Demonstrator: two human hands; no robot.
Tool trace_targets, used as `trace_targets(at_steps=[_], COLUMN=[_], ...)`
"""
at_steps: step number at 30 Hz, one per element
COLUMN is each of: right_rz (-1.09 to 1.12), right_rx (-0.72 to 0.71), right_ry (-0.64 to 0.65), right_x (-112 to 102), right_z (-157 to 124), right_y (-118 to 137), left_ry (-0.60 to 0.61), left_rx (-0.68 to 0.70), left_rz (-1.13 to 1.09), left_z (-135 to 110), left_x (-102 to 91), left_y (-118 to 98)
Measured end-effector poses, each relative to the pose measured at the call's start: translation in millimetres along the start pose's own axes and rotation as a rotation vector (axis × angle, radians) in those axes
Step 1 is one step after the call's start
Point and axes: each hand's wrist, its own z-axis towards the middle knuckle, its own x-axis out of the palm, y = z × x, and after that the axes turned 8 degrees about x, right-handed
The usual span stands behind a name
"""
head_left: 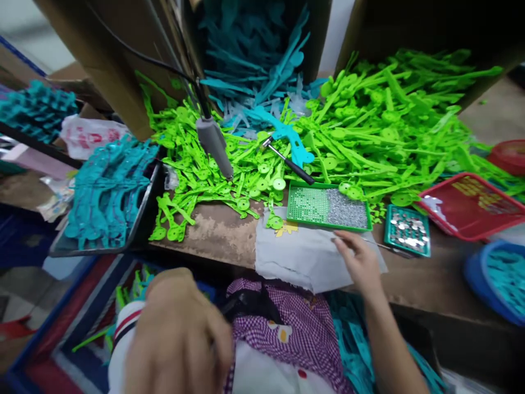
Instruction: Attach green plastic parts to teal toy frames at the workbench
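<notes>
Close to the camera, my left hand (176, 328) is raised over my lap, large and blurred. Its fingers curl downward into a loose fist, and whatever they hold is hidden. My right hand (361, 262) hovers at the right part of a white cloth (295, 254), thumb and forefinger close together; anything between them is too small to make out. Just beyond it lies a green tray (289, 210) of small silver metal pieces (348, 209). A thin metal tool (391, 249) lies to the right of that hand, beside a small teal tray (429, 246) of shiny round pieces.
Lime-green plastic parts (385, 115) heap across the bench, with a hammer (289, 161) and a turquoise part (283, 131) on them. A grey power screwdriver (215, 145) hangs at centre-left. Teal parts (110, 191) fill a left tray. A red tray (451, 221) and blue tub (478, 279) stand right.
</notes>
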Motion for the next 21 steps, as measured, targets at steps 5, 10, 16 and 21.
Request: trace_targets(at_steps=[5,10,16,21], right_rz=[0.191,0.527,0.526,0.306], right_rx=[0.026,-0.017,0.192,0.648], right_ry=[-0.125,-0.29,-0.488,-0.818], right_x=[59,73,15,-13], right_z=[8,39,-33,-195], right_y=[45,98,31,-72], left_ry=[0.35,0.174,0.442,0.628], left_rx=[0.289,0.085,0.311,0.544], left_rz=[-0.341,-0.148,0.023,0.221], left_z=[82,112,122,156], left_x=[71.5,137.6,190.1,256.4], left_y=[33,71,75,59])
